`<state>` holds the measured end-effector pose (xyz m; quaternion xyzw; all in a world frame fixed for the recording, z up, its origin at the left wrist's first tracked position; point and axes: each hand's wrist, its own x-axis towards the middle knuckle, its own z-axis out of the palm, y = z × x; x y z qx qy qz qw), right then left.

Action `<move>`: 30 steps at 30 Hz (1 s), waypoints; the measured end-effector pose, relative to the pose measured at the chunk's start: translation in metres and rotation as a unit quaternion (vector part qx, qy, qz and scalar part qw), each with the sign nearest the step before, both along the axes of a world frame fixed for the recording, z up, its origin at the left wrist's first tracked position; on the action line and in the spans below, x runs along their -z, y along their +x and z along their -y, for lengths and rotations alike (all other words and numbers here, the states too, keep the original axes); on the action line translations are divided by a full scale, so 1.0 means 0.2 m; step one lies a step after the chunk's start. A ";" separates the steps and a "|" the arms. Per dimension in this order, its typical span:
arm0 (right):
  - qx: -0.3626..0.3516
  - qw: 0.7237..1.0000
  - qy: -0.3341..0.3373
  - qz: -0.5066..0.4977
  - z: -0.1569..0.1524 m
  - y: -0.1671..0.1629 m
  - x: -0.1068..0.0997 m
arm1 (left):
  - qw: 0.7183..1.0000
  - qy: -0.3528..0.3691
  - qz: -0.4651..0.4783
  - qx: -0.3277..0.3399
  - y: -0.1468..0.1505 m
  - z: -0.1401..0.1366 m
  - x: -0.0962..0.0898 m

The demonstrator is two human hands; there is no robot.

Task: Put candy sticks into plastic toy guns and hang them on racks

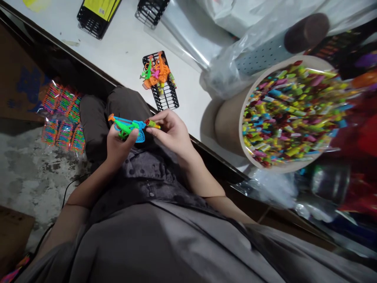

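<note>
Near the middle of the frame, the left hand (pixel 118 147) grips a green plastic piece (pixel 126 128) and a blue plastic piece (pixel 140 134) together, its thumb pressed over them. A small orange end (pixel 111 117) sticks out at their upper left. Just to the right, the right hand (pixel 175 131) pinches a small tube (pixel 152 124) between thumb and forefinger; the tube is yellow-green with a dark red end, which points toward the blue piece. Whether the two touch is too small to tell. Both hands are above the person's lap, beside the edge of the white desk (pixel 118 47).

On the desk, at the upper middle of the frame, lies a black rack (pixel 166 98) with orange, green and pink plastic pieces (pixel 160 70) heaped on its upper part. Another black rack (pixel 93 24) carries a yellow card (pixel 100 7) at the upper left, and a further rack (pixel 151 11) is cut off by the top edge.

On the right of the frame a beige bucket (pixel 228 122) is full of small coloured tubes (pixel 288 114). Clear plastic bags (pixel 188 33) are at the upper right. At the left, clear packs (pixel 63 135) hold rows of brightly coloured pieces.
</note>
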<state>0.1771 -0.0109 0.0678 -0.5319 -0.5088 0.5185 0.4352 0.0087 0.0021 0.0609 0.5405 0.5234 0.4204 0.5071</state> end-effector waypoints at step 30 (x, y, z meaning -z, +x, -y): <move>0.026 0.994 0.028 0.104 0.06 0.01 -0.02 | 0.997 0.008 -0.066 0.049 -0.02 -0.03 0.01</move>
